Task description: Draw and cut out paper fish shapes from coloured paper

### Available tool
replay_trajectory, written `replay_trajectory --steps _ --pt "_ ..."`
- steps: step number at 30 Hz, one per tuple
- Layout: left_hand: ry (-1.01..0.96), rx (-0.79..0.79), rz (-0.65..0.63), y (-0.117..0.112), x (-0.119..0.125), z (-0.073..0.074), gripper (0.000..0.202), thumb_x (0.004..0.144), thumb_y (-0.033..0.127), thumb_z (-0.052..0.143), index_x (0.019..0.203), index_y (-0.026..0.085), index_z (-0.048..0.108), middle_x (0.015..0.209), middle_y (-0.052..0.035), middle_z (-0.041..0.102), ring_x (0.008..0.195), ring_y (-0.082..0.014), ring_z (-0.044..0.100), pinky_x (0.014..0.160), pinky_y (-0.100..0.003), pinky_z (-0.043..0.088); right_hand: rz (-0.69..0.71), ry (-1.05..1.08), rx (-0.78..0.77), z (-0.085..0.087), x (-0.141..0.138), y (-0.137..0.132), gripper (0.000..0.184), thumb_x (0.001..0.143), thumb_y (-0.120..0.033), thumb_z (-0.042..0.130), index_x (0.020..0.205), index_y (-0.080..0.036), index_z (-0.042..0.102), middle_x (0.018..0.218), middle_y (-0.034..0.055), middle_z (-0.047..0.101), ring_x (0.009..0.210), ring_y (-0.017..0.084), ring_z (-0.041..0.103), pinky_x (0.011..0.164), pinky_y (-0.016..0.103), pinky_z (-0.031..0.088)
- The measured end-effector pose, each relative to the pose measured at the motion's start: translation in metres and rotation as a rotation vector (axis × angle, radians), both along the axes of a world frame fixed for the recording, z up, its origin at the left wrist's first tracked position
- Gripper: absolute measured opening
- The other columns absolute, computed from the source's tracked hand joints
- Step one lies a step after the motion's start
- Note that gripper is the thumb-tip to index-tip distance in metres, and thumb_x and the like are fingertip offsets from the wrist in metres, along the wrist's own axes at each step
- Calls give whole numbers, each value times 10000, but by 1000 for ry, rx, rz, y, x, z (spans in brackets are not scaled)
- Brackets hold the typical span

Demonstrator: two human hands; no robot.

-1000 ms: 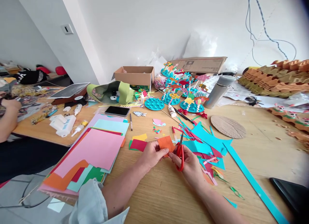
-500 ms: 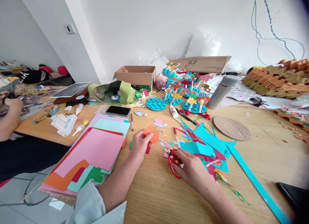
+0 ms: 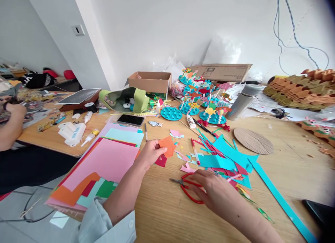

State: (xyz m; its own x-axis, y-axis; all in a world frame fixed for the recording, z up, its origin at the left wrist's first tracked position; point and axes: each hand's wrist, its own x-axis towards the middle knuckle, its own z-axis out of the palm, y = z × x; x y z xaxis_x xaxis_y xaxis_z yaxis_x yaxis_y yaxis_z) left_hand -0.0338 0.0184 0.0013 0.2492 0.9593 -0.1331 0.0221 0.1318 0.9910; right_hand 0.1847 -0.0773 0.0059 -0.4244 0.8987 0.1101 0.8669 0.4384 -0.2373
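Observation:
My left hand [image 3: 151, 153] pinches a small piece of orange paper [image 3: 167, 146] between thumb and fingers, just above the table. Below it lies a scrap of dark red paper [image 3: 161, 161]. Low over the wood, my right hand [image 3: 209, 187] has its fingers at the red handles of a pair of scissors [image 3: 186, 183]. The short blades point left, and the scissors look flat on or close to the tabletop; part of the handles is hidden by the fingers. A red-capped pen [image 3: 195, 151] and pink paper scraps [image 3: 187, 167] lie just beyond.
Coloured paper sheets [image 3: 104, 159] are stacked at left, near a phone [image 3: 131, 119]. Turquoise paper strips [image 3: 227, 148] and a cardboard oval [image 3: 253, 140] lie at right. Behind stand paper fish decorations [image 3: 209, 108], a steel bottle [image 3: 243, 101] and a box [image 3: 150, 83]. Another person's hand [image 3: 17, 110] is far left.
My right hand has brought the scissors down and slightly left, away from the scraps, so their blades now show. My left hand still holds the orange paper, turned a little. The view has shifted slightly.

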Motion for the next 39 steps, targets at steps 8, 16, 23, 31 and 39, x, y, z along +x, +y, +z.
replay_trajectory --steps 8,16,23,31,39 --pt "15 -5 -25 2 4 -9 249 636 94 566 857 119 679 757 -33 688 562 -97 556 467 -175 391 -372 -274 -1 -3 14 72 385 955 -342 447 1286 -153 509 1047 150 716 889 293 699 600 312 480" --pt "-45 20 148 5 6 -8 338 592 25 560 908 145 572 680 14 640 445 -103 564 365 -171 351 -345 -314 100 -15 9 63 474 874 -14 390 1338 -95 441 1100 177 630 934 267 661 709 319 495" --pt "-96 59 291 12 2 -9 313 608 73 578 910 151 555 663 21 636 445 -79 540 372 -152 336 -354 -239 113 -14 16 31 317 967 -270 417 1213 -100 522 1122 178 603 1020 265 622 854 335 482" --pt "-120 61 377 15 3 -16 453 639 127 610 1063 171 456 775 7 640 482 -117 618 392 -176 414 -554 -310 -109 -16 13 74 302 937 -247 446 1186 -113 550 817 160 736 789 342 714 608 374 497" --pt "-134 78 380 15 4 -18 486 624 55 591 1071 175 442 748 42 586 484 -104 610 422 -186 434 -599 -217 -110 -10 27 71 322 886 -170 383 1078 -165 641 840 140 746 759 286 709 580 317 452"
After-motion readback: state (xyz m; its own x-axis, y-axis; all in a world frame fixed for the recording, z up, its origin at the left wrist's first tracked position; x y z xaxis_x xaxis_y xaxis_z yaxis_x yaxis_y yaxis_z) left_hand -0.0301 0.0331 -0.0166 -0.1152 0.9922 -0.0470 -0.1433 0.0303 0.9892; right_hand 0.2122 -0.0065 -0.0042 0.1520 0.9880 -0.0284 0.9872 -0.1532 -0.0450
